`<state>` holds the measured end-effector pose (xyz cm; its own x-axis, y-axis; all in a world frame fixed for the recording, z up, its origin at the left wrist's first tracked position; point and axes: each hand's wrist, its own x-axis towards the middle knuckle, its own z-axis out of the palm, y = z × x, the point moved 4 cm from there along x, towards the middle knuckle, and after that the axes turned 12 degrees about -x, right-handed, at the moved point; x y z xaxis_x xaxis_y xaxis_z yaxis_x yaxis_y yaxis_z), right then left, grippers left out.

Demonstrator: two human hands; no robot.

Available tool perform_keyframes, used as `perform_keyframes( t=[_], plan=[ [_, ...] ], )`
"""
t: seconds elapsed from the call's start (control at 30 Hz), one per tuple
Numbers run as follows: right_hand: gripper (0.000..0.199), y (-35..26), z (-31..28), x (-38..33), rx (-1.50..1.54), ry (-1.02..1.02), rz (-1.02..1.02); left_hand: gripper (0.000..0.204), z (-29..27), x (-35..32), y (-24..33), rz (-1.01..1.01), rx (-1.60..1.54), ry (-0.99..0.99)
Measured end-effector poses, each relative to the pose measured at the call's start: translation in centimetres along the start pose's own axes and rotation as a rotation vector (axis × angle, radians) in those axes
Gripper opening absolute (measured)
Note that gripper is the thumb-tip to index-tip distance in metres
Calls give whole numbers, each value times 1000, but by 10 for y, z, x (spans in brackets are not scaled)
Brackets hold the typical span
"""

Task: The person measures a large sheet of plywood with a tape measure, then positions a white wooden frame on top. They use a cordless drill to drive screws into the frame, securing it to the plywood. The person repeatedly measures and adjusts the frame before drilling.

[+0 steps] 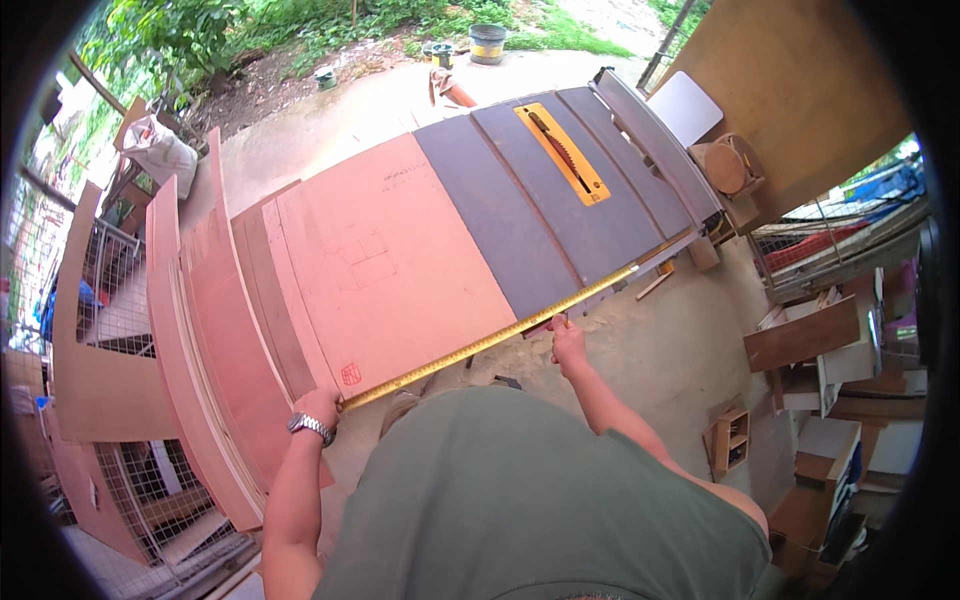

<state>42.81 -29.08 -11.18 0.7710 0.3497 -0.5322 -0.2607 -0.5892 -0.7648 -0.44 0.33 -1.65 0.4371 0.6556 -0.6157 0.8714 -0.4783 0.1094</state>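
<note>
A yellow tape measure (480, 343) is stretched along the near edge of a reddish plywood panel (420, 250) and on past the grey table saw top (470, 165). At the panel's near left corner, my left hand (318, 404), with a metal watch on its wrist, is closed on the tape's end. My right hand (568, 343) is closed just below the tape, by the saw table's front edge; what its fingers hold is hidden. Farther off, the toothed saw blade (562, 148) stands in an orange insert plate (585, 180). Faint pencil lines and a red stamp mark the panel.
More plywood sheets (215, 340) stand and lean at the left beside wire mesh (165, 500). A grey fence rail (655, 140) crosses the saw's right end. Wooden pieces and a small wooden box (731, 440) lie at the right. A bucket (487, 44) stands far back.
</note>
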Motion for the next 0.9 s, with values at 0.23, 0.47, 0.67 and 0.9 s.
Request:
perform_keyframes(
  t=[0.23, 0.47, 0.67, 0.9],
  plan=[
    [36, -47, -13, -4, 305, 26, -122, 9, -27, 21, 8, 203, -56, 70],
    [27, -175, 12, 47, 360, -28, -254, 9, -112, 97, -13, 171, -171, 108],
    [27, -280, 127, 139, 393, -81, -181, 12, -206, 209, -70, 69, -326, 300],
    [24, -354, 237, 243, 223, -83, -115, 15, -280, 321, -113, -30, -278, 202]
  ],
)
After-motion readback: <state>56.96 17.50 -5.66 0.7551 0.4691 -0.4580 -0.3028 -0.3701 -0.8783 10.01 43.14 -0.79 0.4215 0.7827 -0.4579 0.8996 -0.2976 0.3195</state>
